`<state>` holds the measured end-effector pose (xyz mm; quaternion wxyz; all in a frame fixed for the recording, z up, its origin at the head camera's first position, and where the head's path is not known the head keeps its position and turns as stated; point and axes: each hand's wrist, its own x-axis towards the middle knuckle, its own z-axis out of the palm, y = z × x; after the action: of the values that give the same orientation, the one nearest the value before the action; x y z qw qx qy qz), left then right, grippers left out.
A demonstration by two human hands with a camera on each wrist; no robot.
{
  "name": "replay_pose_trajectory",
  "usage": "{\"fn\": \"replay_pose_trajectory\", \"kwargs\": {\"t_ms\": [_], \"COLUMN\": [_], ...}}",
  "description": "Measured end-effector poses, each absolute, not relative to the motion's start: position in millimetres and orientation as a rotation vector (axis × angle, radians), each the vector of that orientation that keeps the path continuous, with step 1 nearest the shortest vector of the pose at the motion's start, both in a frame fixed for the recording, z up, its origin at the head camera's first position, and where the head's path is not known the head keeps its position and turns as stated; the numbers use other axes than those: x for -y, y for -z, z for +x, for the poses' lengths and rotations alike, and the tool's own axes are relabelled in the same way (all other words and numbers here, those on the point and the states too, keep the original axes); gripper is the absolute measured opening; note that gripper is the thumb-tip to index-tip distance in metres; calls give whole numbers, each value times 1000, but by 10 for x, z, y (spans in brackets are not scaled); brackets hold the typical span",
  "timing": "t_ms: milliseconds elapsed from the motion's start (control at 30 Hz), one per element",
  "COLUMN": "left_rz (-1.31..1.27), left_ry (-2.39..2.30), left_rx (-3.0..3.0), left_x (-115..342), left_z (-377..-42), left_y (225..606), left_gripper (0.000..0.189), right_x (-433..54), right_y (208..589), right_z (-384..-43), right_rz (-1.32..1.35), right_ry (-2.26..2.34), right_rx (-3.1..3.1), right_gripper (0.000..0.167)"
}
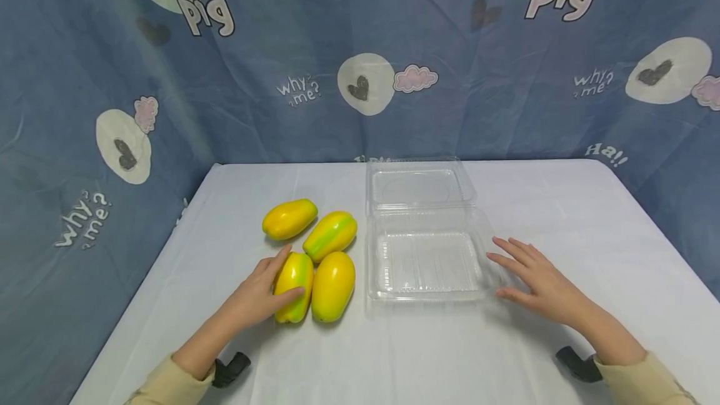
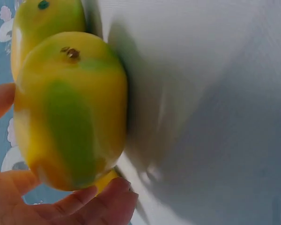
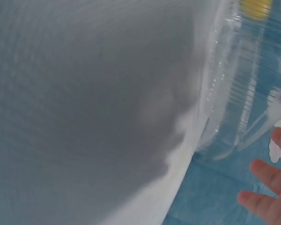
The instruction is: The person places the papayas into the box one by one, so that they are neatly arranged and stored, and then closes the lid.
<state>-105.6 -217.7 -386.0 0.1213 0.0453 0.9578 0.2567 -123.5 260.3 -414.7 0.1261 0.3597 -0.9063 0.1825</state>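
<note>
My left hand (image 1: 254,295) is at the front-left papaya (image 1: 294,283), yellow with a green stripe, its thumb and fingers spread around the fruit. In the left wrist view, fingertips (image 2: 119,197) curve beneath this papaya (image 2: 75,112) and the thumb meets its other side. Close by on the right lies a plain yellow papaya (image 1: 334,286). Behind these two are a green-striped papaya (image 1: 330,235) and another yellow one (image 1: 289,219). My right hand (image 1: 542,283), fingers spread and holding nothing, hovers beside the right edge of a clear plastic clamshell box (image 1: 427,261).
The box's lid (image 1: 416,186) is folded back toward the rear edge of the white-covered table (image 1: 427,355). A blue printed curtain (image 1: 360,30) hangs behind the table and along its sides. Black wrist mounts (image 1: 230,369) stick out by both sleeves.
</note>
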Motion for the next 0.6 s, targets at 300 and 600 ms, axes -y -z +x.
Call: {"fn": "replay_pose_trajectory", "kwargs": {"t_ms": [300, 600], "left_rz": [101, 78], "left_ry": [-813, -875], "left_rx": [-2762, -2730], "left_x": [2165, 2167], "left_z": [-1086, -1123], "left_y": [3918, 3931], "left_gripper": [82, 81], "right_x": [-2605, -2703], "right_y": [4169, 4127], "right_z": [-1297, -1308], "right_rz": [1078, 1153], "right_ry": [-596, -738], "right_rx": [2504, 2605], "right_gripper": [44, 50]}}
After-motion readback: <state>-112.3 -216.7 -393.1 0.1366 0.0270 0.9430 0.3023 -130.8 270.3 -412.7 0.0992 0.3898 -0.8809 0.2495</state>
